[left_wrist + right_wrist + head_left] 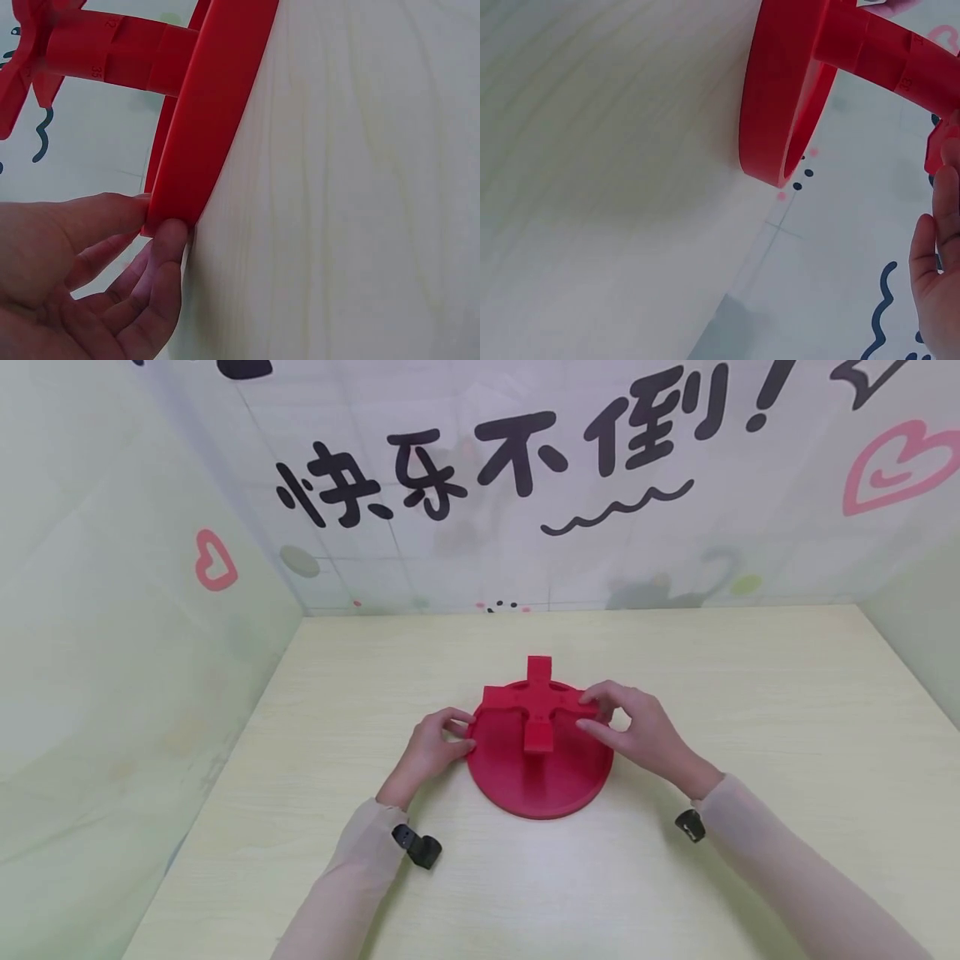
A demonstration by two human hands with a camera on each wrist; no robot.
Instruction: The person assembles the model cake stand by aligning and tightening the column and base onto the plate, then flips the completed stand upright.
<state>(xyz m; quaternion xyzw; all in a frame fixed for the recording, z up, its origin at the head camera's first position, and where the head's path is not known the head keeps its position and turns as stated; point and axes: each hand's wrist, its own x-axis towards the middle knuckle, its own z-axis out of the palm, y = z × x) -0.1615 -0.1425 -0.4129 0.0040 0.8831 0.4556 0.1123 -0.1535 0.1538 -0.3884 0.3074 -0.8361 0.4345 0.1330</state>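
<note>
A red round base [498, 768] lies on the table in the head view, with a cross-shaped top [538, 700] raised above it. A red post [112, 49], marked with small numbers, joins the two in the left wrist view. At the base's left edge, my left hand [433, 747] pinches the rim between thumb and fingers. My right hand [637, 731] holds the right arm of the cross, thumb on the near side and fingers on the far side. In the right wrist view the fingers of that hand [939, 262] are partly cut off at the image edge.
The pale wooden table [300, 843] extends around the red piece. Behind it stands a white backdrop [480, 560] with black lettering and pink hearts; a pale green sheet [112, 693] hangs at the left. Black wrist cameras [420, 847] sit on both forearms.
</note>
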